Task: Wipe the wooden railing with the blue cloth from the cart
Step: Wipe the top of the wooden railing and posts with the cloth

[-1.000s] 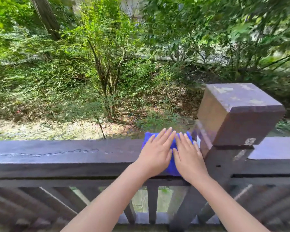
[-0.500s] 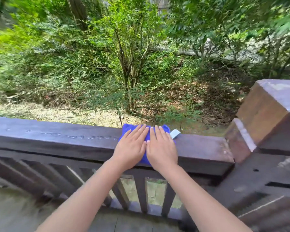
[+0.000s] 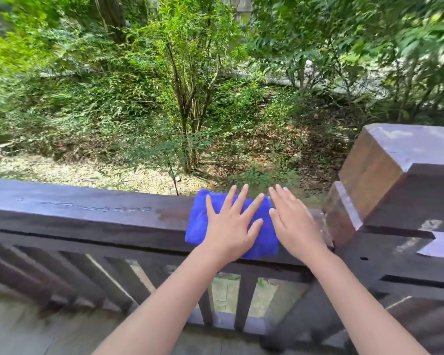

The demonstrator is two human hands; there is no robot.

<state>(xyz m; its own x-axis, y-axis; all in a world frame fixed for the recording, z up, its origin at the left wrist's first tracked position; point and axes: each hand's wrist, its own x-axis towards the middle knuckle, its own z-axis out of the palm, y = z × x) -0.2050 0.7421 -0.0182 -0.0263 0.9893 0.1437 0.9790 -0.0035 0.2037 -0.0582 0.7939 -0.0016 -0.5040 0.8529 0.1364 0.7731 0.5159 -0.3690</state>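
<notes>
Blue cloth (image 3: 231,224) lies flat on the wooden railing (image 3: 87,216) beside the square post (image 3: 395,175), pressed under the open left hand (image 3: 232,226) and open right hand (image 3: 296,226); even downward pressure with long overlapping strokes would probably clean best.

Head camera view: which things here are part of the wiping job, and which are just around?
Part of the job:
blue cloth
wooden railing
left hand, flat on the cloth
right hand, flat, partly on the cloth

Just around:
square post
slats
bushes
</notes>
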